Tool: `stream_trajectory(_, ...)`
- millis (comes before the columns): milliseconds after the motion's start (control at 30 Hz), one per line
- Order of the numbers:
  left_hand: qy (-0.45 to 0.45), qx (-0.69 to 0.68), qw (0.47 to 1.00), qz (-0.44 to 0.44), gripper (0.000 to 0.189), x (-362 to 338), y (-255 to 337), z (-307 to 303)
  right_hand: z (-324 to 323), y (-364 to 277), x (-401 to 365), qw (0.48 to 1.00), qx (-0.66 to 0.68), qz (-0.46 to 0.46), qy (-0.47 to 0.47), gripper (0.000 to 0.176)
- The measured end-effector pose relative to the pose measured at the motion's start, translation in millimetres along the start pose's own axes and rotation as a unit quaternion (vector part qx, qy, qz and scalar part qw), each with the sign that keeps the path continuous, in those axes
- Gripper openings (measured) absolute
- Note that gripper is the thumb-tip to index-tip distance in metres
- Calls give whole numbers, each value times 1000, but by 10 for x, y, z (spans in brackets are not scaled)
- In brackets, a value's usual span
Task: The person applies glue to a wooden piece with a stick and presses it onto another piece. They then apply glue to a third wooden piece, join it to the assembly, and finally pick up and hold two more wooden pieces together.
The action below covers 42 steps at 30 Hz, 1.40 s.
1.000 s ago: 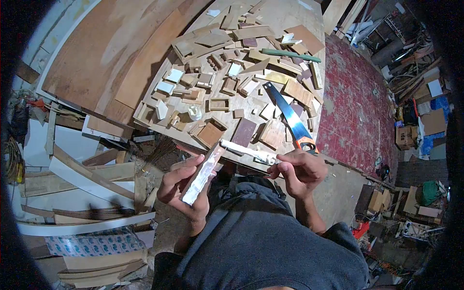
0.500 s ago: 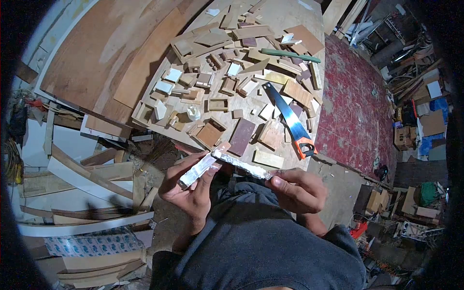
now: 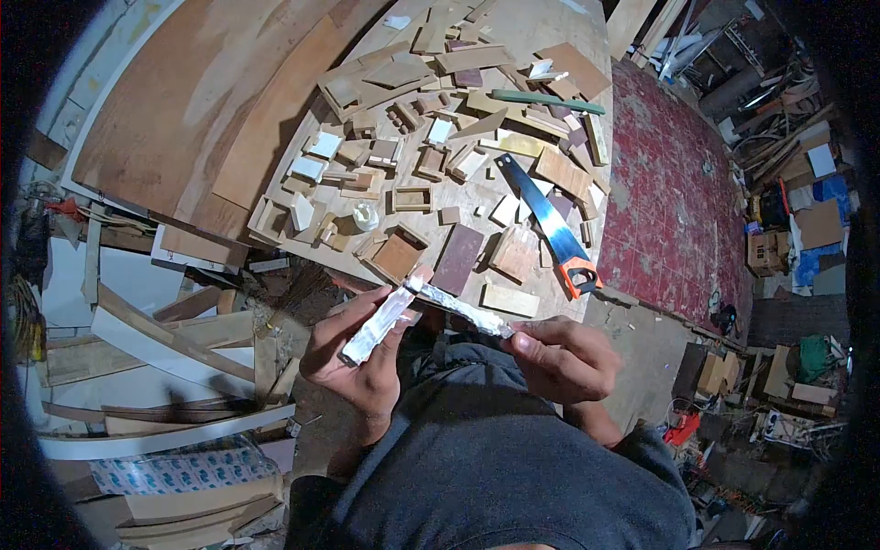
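Between my hands, in front of my waist, are two narrow pieces smeared white, meeting at a corner. My left hand [image 3: 359, 353] grips the wider white-smeared piece [image 3: 378, 324] between thumb and fingers. Pinched at its right end by my right hand [image 3: 570, 359] is the thinner strip [image 3: 465, 311], coated with lumpy white stuff. Its other end touches the top of the wider piece. Just beyond lie a brown open box [image 3: 398, 253] and a dark red-brown board [image 3: 457, 260] on the worktable [image 3: 353, 260].
A handsaw [image 3: 547, 220] with an orange handle lies on the table's right side. Many small wooden parts and a green strip [image 3: 548, 101] surround it. Large curved boards [image 3: 174, 119] stand at the left, above stacked offcuts [image 3: 174, 344].
The wider piece has turned slightly in my left hand, so its white face shows more. The view has shifted a little. Both hands keep their hold.
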State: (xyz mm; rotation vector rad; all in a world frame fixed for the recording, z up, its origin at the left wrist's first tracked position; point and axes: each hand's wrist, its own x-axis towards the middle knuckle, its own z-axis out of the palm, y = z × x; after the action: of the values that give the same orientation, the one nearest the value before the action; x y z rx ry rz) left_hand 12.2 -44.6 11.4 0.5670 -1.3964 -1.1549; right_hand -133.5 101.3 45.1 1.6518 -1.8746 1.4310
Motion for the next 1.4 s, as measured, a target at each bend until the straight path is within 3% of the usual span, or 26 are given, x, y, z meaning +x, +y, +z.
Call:
stream_trajectory(100, 3, 12, 1000, 6, 32, 9, -23, -38, 13, 32, -16, 999, -16, -24, -17, 17)
stream_trajectory(300, 3, 20, 1000, 10, 32, 23, -62, -24, 27, 41, -39, 998, -46, 7, 34, 12)
stream_trajectory(600, -14, 10, 1000, 7, 31, 55, -15, 39, 4, 130, -17, 998, 56, -9, -14, 16)
stream_trajectory(767, -64, 49, 994, 77, 35, 71, -96, 28, 6, 237, -16, 988, 128, 72, 41, 11)
stream_trajectory(833, -64, 45, 993, 84, 36, 50, -98, 56, 26, 249, -22, 989, 128, 68, 36, 8)
stream_trajectory(900, -64, 41, 993, 92, 36, 31, -110, 66, 32, 188, -32, 981, 154, 119, 5, 13)
stream_trajectory(1100, -59, 38, 993, 91, 37, 4, -78, 74, -10, 164, -91, 984, 152, 96, -14, 16)
stream_trajectory(1300, -64, 50, 993, 82, 35, -44, -29, 110, -39, 227, -162, 974, 199, 102, 35, 16)
stream_trajectory(1367, -70, 56, 992, 89, 32, -63, -19, 99, -21, 267, -254, 953, 214, 211, 34, 13)
stream_trajectory(1400, -71, 56, 992, 89, 32, -88, -19, 99, -28, 243, -232, 952, 211, 219, 26, 11)
